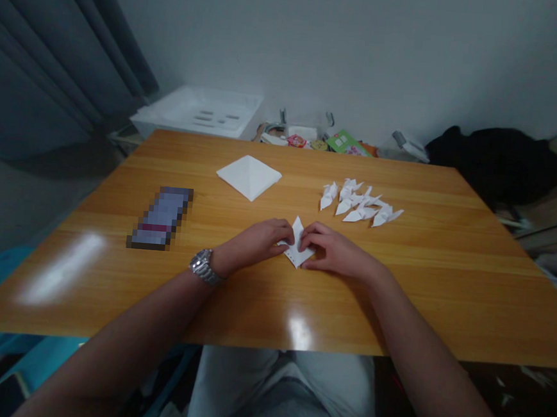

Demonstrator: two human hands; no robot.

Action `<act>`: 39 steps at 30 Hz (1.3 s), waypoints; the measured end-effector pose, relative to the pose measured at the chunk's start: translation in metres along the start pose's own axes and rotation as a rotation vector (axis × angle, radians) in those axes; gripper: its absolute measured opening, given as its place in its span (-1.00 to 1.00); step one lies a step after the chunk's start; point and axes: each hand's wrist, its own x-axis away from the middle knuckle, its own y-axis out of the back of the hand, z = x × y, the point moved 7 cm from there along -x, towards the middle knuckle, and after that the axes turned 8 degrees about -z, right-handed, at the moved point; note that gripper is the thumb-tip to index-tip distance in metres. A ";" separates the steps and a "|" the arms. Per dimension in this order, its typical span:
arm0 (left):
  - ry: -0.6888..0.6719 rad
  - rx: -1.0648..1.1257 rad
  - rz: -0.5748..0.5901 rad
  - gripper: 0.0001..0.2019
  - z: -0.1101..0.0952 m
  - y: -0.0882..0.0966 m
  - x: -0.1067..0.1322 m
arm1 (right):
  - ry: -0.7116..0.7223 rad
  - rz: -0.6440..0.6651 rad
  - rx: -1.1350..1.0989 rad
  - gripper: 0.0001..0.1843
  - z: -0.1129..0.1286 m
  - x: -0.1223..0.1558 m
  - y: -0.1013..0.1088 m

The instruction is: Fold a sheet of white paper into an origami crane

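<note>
Our clothed lap [226,384] sits under the near edge of the desk [419,316]. Above it, our left hand [275,235] and right hand [326,247] grasp the small folded paper [298,257] between them, on the desk, by its side corners. Our fingers cover those corners, so a misaligned edge could go unnoticed; uneven pressure might skew the crease, and tugging could tear the paper. Just beyond our right hand, a careless reach could crush the folded paper birds [361,213]; the larger paper diamond [249,177] and phone [161,217] seem safer.
</note>
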 end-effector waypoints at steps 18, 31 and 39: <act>0.018 0.025 0.001 -0.87 0.000 0.001 0.000 | 0.033 0.008 -0.032 -0.97 -0.002 -0.001 -0.002; 0.032 0.013 -0.028 -0.78 0.000 0.003 0.003 | -0.002 0.005 -0.071 -0.94 0.006 -0.002 0.001; -0.030 -0.006 -0.012 -0.73 -0.014 0.009 0.005 | -0.033 -0.043 -0.039 -0.95 0.002 -0.004 0.004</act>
